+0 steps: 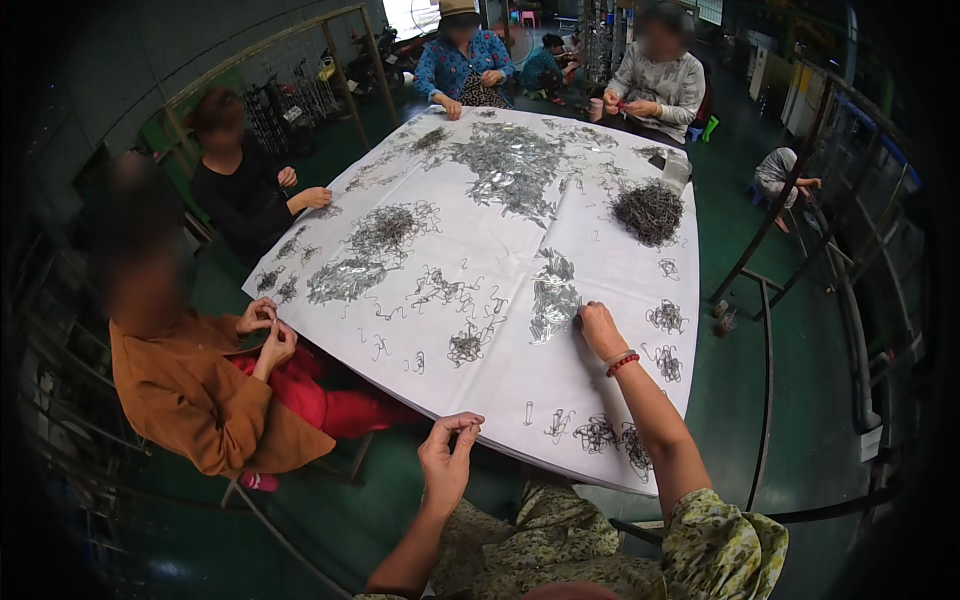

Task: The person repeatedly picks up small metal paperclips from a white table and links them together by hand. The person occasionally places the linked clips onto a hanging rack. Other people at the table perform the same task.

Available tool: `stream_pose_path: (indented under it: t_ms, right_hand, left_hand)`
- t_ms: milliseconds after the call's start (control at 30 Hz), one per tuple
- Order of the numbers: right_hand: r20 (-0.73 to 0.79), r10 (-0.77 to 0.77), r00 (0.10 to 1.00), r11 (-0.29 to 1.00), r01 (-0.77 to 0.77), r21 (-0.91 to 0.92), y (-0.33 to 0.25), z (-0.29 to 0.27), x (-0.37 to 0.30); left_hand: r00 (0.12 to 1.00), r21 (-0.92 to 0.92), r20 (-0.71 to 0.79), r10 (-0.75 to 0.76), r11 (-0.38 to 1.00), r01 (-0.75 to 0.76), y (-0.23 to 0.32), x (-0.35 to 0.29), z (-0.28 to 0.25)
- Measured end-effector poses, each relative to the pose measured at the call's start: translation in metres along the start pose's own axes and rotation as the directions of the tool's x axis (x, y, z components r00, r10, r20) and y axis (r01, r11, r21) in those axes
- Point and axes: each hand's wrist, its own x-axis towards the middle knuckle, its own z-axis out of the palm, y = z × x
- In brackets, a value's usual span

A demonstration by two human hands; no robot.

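A dark green floor runs beneath a workroom, and a broad table under a white sheet fills the middle of it. On the sheet, a small heap of flat, shiny pieces lies right of centre, directly at the fingertips of the right hand, which comes in from the heap's right side. That hand is bent downward with its fingers gathered close; whether it has a piece between them cannot be told. A red bead bracelet circles its wrist.

The same heap is well apart from the left hand, beyond it and to its right. This hand is raised at the table's near edge, thumb and fingertips brought together in a pinch; anything held there is too small to make out.

Bent wire hooks lie around the heap: a cluster to its lower left, beyond the left hand, and two dark bunches near the edge, below the right hand. A dense dark wire tangle sits up to the right, and a larger spread of shiny pieces covers the far middle.

Farther out, a person in a brown top and one in black sit along the left side; two others, in a blue patterned top and a pale grey top, are at the far side.
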Motion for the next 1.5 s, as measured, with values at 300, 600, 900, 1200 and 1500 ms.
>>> stream_pose_path:
  t_ms: [300,600,900,1200,1500]
  right_hand:
    - [0.062,0.089,0.994,0.991,-0.094,0.092,-0.047,-0.023,-0.012]
    - [0.156,-0.144,0.977,0.986,0.156,-0.066,-0.087,-0.007,-0.064]
    - [0.202,-0.156,0.967,0.987,0.158,0.006,-0.091,-0.026,-0.057]
    - [0.369,0.034,0.929,0.215,-0.367,0.905,-0.229,-0.091,-0.107]
    - [0.335,0.109,0.936,0.121,-0.347,0.93,-0.241,-0.096,-0.115]
  left_hand:
    - [0.994,0.085,-0.072,0.081,0.994,-0.075,0.004,-0.006,-0.02]
    - [0.978,0.159,-0.057,0.202,0.969,-0.191,0.004,-0.018,-0.024]
    - [0.973,0.207,-0.062,0.224,0.956,-0.207,0.005,-0.021,-0.031]
    - [0.997,0.264,-0.016,0.074,0.962,-0.068,-0.018,-0.026,-0.023]
    - [0.992,0.118,0.095,-0.088,0.99,0.076,-0.007,-0.03,-0.024]
